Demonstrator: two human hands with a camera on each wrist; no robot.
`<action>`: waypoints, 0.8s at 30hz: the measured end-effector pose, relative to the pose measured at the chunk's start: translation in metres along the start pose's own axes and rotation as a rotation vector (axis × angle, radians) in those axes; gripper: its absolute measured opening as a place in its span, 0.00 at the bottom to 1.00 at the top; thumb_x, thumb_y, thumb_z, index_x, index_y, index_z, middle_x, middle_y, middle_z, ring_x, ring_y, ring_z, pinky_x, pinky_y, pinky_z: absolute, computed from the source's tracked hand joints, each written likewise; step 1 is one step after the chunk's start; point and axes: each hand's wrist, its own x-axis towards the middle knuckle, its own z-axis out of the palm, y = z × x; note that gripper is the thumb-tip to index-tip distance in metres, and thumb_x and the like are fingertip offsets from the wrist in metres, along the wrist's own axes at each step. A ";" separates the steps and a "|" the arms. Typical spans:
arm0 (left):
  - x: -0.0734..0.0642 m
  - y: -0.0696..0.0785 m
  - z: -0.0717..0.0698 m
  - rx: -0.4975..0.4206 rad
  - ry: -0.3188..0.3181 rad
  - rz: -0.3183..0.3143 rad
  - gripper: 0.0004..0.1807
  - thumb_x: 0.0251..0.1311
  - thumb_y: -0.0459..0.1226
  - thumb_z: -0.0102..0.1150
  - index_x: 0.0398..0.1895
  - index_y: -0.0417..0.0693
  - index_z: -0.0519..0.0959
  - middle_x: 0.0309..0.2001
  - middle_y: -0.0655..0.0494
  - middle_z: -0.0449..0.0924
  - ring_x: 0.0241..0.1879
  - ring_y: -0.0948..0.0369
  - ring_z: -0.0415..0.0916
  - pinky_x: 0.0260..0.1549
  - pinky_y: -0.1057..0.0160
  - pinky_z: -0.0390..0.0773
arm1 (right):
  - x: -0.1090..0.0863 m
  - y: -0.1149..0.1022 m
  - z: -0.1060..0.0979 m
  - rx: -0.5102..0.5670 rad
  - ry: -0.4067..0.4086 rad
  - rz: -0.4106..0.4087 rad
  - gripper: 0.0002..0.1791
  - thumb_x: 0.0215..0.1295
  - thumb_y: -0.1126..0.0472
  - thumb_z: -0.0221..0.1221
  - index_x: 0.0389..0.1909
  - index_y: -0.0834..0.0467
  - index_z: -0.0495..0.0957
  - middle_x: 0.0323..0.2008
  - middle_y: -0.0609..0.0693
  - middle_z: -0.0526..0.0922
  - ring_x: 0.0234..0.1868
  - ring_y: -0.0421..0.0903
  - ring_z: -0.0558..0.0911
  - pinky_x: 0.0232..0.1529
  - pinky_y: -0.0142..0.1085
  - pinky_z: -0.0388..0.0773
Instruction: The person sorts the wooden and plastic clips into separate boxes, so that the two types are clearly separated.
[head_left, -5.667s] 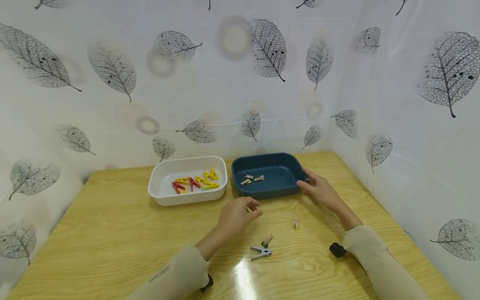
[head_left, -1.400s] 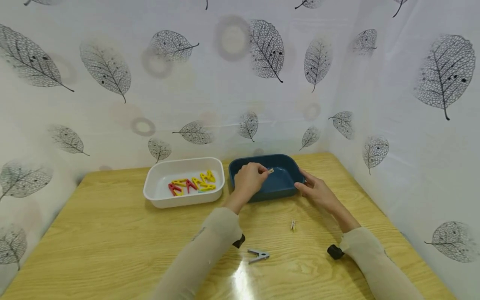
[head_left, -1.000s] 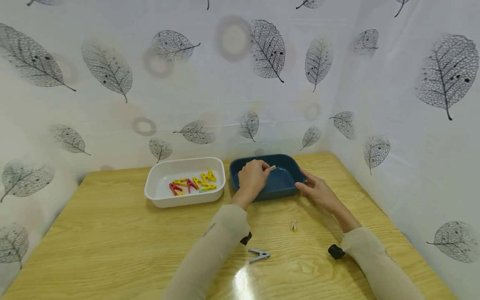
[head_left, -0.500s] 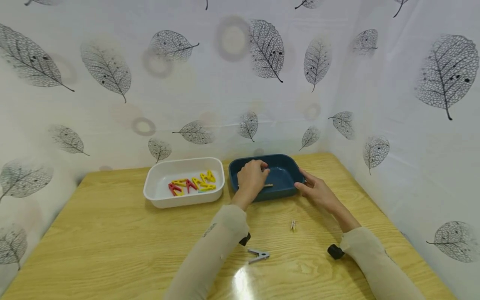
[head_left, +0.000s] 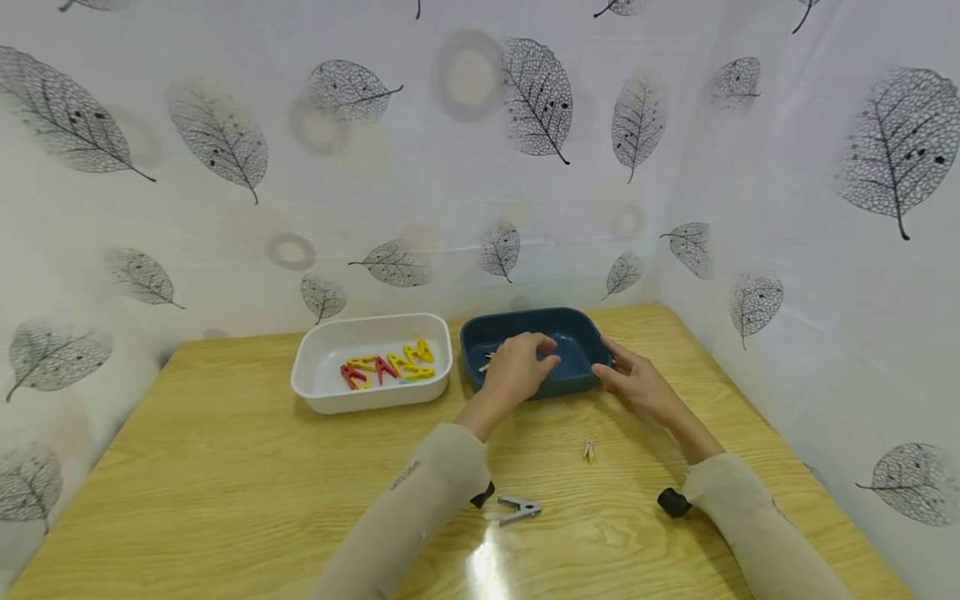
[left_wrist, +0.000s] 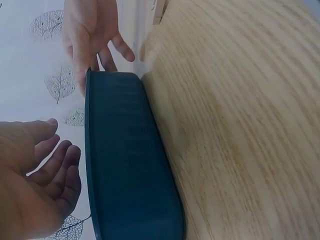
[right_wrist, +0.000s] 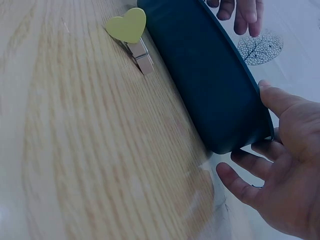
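Observation:
My left hand (head_left: 517, 367) hangs over the near side of the dark blue plastic bin (head_left: 566, 387), fingers loosely bent and nothing between them. In the left wrist view that same hand (left_wrist: 42, 175) is beside the bin's rim. My right hand (head_left: 637, 379) holds the bin's right end; the right wrist view shows the thumb (right_wrist: 280, 100) on the rim and fingers against the end wall. Small wooden clothespins (head_left: 486, 363) lie in the bin, partly hidden by my left hand. A small clothespin with a yellow heart (right_wrist: 127, 25) lies on the table before the bin.
Left of the blue bin stands a white bin (head_left: 330, 402) with several red and yellow plastic clothespins (head_left: 382, 367) inside. A grey plastic clothespin (head_left: 519, 509) lies nearer the front of the wooden table (head_left: 247, 492). A leaf-print curtain (head_left: 420, 192) closes off the back and right.
A wooden clothespin from the table went into the blue bin, let go by my left hand. That hand has since drawn back slightly toward me. My right hand stays at the bin's end.

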 end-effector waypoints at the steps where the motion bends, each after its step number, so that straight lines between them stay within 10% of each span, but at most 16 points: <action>1: -0.001 0.000 0.000 -0.001 -0.005 0.001 0.15 0.70 0.43 0.67 0.56 0.50 0.86 0.51 0.59 0.87 0.48 0.59 0.84 0.52 0.55 0.83 | 0.000 0.000 0.000 0.003 -0.001 0.001 0.40 0.80 0.56 0.57 0.83 0.60 0.48 0.38 0.65 0.82 0.40 0.57 0.81 0.43 0.38 0.80; 13: -0.016 0.002 0.002 -0.059 -0.058 0.052 0.14 0.70 0.43 0.67 0.55 0.50 0.86 0.52 0.58 0.87 0.50 0.60 0.84 0.47 0.62 0.83 | -0.001 -0.001 0.001 0.012 -0.001 0.006 0.40 0.80 0.56 0.57 0.83 0.60 0.48 0.34 0.66 0.77 0.36 0.58 0.78 0.40 0.39 0.79; 19: -0.029 0.008 0.006 -0.054 -0.086 0.076 0.16 0.68 0.45 0.68 0.54 0.49 0.87 0.49 0.57 0.88 0.51 0.59 0.84 0.62 0.57 0.76 | -0.001 -0.002 0.001 0.015 0.000 -0.004 0.40 0.80 0.57 0.57 0.83 0.60 0.49 0.34 0.67 0.77 0.34 0.58 0.77 0.38 0.39 0.79; 24: -0.044 0.012 0.011 -0.056 -0.145 0.037 0.17 0.68 0.47 0.68 0.55 0.51 0.87 0.50 0.59 0.88 0.47 0.61 0.85 0.44 0.60 0.84 | -0.001 -0.002 0.001 0.008 0.001 -0.007 0.39 0.80 0.56 0.56 0.83 0.60 0.49 0.33 0.66 0.77 0.34 0.57 0.78 0.38 0.38 0.78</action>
